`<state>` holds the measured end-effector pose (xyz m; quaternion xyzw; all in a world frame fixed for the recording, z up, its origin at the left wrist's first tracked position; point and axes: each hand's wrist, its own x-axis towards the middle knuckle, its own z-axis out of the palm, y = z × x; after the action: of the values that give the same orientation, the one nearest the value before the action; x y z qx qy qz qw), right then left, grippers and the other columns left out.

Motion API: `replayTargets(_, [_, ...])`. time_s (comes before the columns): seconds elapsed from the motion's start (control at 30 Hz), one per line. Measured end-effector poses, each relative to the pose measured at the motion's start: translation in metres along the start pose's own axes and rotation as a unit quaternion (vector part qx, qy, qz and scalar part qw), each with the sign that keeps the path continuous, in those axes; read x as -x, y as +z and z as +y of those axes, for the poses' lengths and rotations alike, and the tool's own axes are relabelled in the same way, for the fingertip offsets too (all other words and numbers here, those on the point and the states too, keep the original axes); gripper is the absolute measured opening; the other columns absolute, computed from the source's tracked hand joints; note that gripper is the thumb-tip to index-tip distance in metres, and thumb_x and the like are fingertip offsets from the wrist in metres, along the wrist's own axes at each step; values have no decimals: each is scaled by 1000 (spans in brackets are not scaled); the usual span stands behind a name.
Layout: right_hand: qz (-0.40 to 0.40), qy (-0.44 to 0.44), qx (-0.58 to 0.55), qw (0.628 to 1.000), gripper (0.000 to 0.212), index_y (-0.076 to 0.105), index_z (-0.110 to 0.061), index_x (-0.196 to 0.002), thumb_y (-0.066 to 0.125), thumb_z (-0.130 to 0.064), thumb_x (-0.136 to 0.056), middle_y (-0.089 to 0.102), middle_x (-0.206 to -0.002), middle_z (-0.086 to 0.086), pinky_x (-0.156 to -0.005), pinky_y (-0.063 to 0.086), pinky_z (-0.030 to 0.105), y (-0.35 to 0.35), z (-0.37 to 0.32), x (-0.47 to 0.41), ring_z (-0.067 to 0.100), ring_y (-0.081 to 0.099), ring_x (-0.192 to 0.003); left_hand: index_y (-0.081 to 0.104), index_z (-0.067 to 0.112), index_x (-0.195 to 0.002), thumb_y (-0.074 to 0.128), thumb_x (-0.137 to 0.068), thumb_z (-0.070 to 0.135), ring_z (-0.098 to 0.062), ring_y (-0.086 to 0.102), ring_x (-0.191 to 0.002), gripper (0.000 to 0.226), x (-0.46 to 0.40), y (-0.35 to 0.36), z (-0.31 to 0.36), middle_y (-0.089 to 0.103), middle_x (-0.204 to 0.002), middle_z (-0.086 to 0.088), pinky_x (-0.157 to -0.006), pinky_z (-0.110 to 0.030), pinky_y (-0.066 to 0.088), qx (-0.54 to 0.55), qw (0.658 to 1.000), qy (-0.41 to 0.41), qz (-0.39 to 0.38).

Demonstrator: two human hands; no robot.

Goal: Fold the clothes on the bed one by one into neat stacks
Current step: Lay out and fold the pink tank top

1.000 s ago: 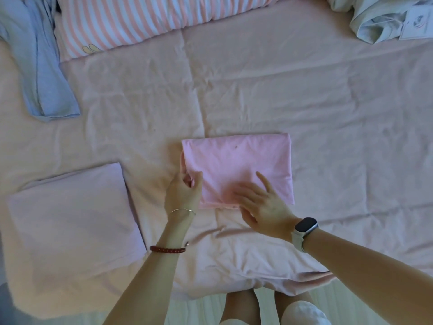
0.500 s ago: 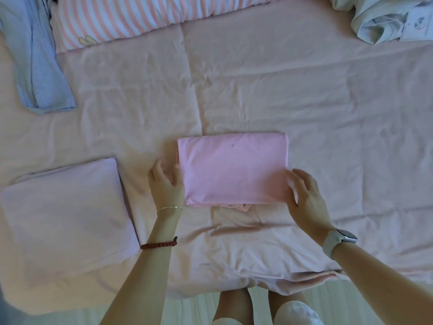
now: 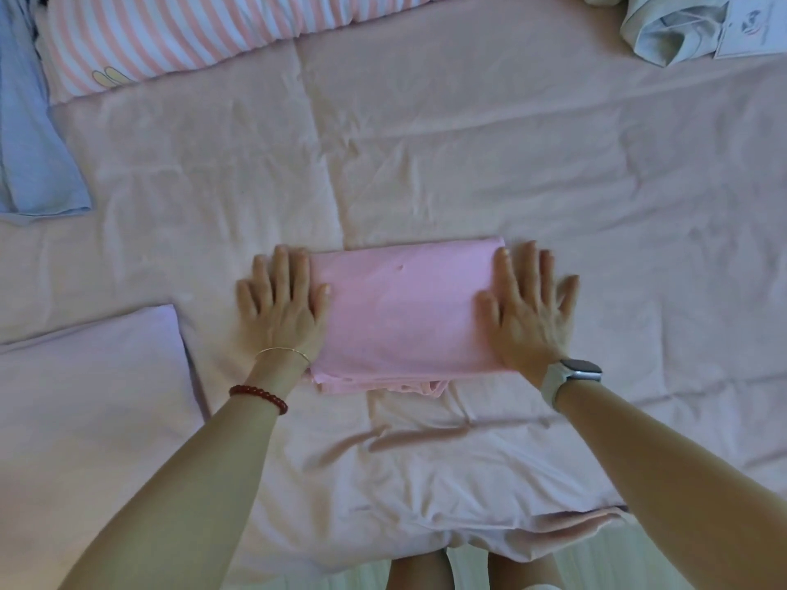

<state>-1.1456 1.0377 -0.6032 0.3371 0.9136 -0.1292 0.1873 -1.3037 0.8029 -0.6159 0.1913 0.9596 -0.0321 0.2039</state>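
Folded pink garment lies mid-bed on the pale pink sheet, a neat rectangle with loose layer edges showing along its near side. Left hand flat, palm down, at the garment's left edge; fingers spread and extended, mostly on the sheet just beside the fabric, thumb and index side overlapping the left edge. Right hand mirrors it at the right edge: flat, fingers straight and splayed, thumb and index resting on the pink fabric, outer fingers on the sheet. Neither hand grips anything; both press flat, garment between them.

Smartwatch on right wrist; red bead bracelet and thin bangle on left wrist. Folded lilac garment lies left of the pink one, apart from it. Blue garment unfolded at far left. Striped pillow at head of bed. Pale grey-green garment bunched at far right corner, with a white tag.
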Motion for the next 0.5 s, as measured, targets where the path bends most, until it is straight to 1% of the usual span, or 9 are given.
replayTargets(0.1, [0, 20, -23, 1000, 57, 17, -18, -149, 30, -39, -98, 4, -158, 8, -113, 2, 53, -11, 14, 3, 25, 3, -145, 30, 11, -145, 36, -99, 29, -28, 14, -142, 50, -1, -11, -4, 20, -154, -10, -115, -44, 9, 82, 996, 0, 41])
replayTargets(0.13, [15, 20, -38, 999, 57, 17, -15, -149, 33, -34, -98, 7, -158, 8, -114, 3, 53, -16, 14, 5, 25, 6, -145, 36, 7, -141, 42, -97, 23, -29, 22, -139, 47, 0, -15, -3, 28, -150, -13, -113, -43, 16, 140, 988, -29, 55])
replayTargets(0.2, [63, -1, -53, 997, 58, 18, -10, -148, 38, -25, -97, 12, -157, 10, -114, 1, 53, -25, 7, 8, 25, 10, -145, 38, 4, -139, 47, -95, 21, -35, 34, -131, 48, 5, -23, 3, 38, -142, -20, -107, -44, 25, 248, 958, -120, 81])
replayTargets(0.23, [83, -38, -51, 995, 57, 20, -8, -148, 38, -23, -95, 15, -156, 10, -113, 0, 54, -29, 0, 8, 26, 14, -144, 36, 3, -140, 47, -94, 23, -39, 38, -127, 51, 11, -26, 8, 40, -140, -22, -104, -45, 28, 254, 953, -127, 102])
replayTargets(0.27, [92, -87, -44, 991, 56, 25, -7, -146, 35, -23, -93, 20, -154, 11, -112, 2, 56, -33, -10, 7, 28, 18, -143, 36, 3, -140, 46, -93, 26, -41, 41, -124, 53, 19, -29, 14, 42, -139, -23, -103, -47, 31, 224, 964, -81, 120])
replayTargets(0.3, [89, -136, -33, 986, 57, 28, -6, -145, 31, -25, -92, 23, -153, 12, -111, 4, 58, -34, -20, 3, 29, 21, -142, 39, 3, -139, 43, -91, 30, -42, 43, -123, 56, 26, -31, 21, 43, -139, -23, -102, -48, 33, 179, 977, -3, 117])
replayTargets(0.37, [48, -179, -5, 983, 58, 23, -9, -147, 28, -30, -93, 18, -155, 10, -112, 1, 57, -29, -33, -8, 29, 16, -143, 43, 5, -137, 35, -87, 40, -42, 42, -128, 62, 28, -22, 27, 42, -142, -19, -104, -53, 31, 63, 984, 142, 89])
replayTargets(0.4, [24, -164, 2, 986, 58, 17, -12, -149, 29, -32, -96, 11, -157, 6, -113, -3, 54, -24, -33, -15, 25, 10, -145, 38, 8, -141, 28, -86, 45, -39, 35, -134, 67, 24, -18, 28, 36, -147, -17, -108, -53, 25, 34, 986, 153, 52])
replayTargets(0.5, [-14, -60, -11, 998, 61, 5, -17, -150, 29, -39, -99, -1, -158, 1, -113, -6, 46, -12, -13, -25, 17, -2, -145, 6, 12, -149, 14, -89, 58, -26, 6, -145, 76, 10, -1, 13, 6, -157, -10, -116, -41, 4, 20, 998, 51, 6])
